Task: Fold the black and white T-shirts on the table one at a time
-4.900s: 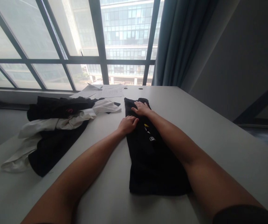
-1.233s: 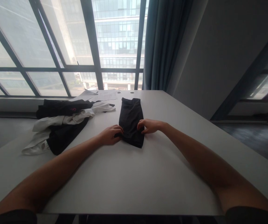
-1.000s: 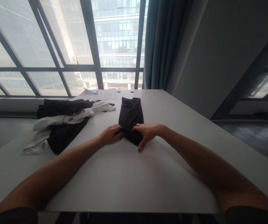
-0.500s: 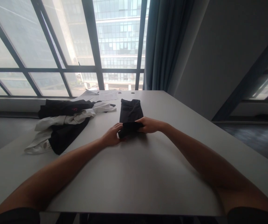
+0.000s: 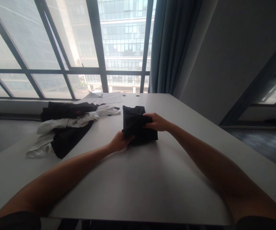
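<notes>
A folded black garment (image 5: 138, 127) is between my hands over the middle of the white table (image 5: 138, 179); its exact kind does not show. My left hand (image 5: 120, 140) is closed on its near left corner, with the fingers partly hidden by the cloth. On the right side, my right hand (image 5: 157, 122) pinches the upper layer, thumb and fingers around the fabric. The garment's far edge looks uneven, and its near part hangs or rests just in front of my hands; whether it is fully off the table I cannot tell.
To the left lies a loose heap of black clothes (image 5: 66, 110) and white cloth (image 5: 44, 127). Sheets of paper (image 5: 109, 97) rest at the table's far end, near two small dark round holes. Beyond are large windows and a blue curtain (image 5: 171, 48).
The garment's near part has been turned over toward its far end and now looks shorter and wider. My right hand moved up and slightly right; my left hand came slightly nearer.
</notes>
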{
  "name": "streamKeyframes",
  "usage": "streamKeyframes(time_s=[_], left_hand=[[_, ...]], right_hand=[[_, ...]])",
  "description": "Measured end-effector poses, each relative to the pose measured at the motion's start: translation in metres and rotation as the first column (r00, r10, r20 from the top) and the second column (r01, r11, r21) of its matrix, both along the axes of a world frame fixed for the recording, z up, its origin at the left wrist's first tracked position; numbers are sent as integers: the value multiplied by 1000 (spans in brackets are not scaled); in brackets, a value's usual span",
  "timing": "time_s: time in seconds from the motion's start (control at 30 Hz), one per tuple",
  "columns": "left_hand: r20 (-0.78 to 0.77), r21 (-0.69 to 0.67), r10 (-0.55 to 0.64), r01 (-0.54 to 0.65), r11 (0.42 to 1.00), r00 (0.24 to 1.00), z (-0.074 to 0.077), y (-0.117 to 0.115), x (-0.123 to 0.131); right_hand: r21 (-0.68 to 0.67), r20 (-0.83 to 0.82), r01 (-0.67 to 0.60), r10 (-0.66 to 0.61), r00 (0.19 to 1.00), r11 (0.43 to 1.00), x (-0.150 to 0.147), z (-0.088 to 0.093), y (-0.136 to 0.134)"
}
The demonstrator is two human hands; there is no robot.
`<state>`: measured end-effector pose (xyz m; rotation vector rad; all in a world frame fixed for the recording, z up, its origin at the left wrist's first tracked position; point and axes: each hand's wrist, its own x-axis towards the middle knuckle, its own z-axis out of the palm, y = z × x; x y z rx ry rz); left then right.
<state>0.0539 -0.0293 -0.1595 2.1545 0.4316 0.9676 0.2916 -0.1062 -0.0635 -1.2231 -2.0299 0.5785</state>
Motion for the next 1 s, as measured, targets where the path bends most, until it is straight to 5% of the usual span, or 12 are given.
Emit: streamKeyframes(time_s=[0.17, 0.47, 0.67, 1.0], left_hand=[[82, -210, -39, 56, 976, 996, 4, -5, 5], [93, -363, 32, 4, 932, 995, 12, 34, 30], [111, -439, 145, -83, 895, 983, 10, 61, 53], [100, -248, 156, -127, 960, 983, 6, 62, 47]], right_hand=[[-63, -127, -11, 3, 992, 998, 5, -3, 4], [85, -182, 370, -351, 919, 925, 8, -27, 29], [-118, -288, 376, -394, 873, 919, 19, -51, 46], [-27, -360, 549, -520, 774, 835, 19, -65, 57]])
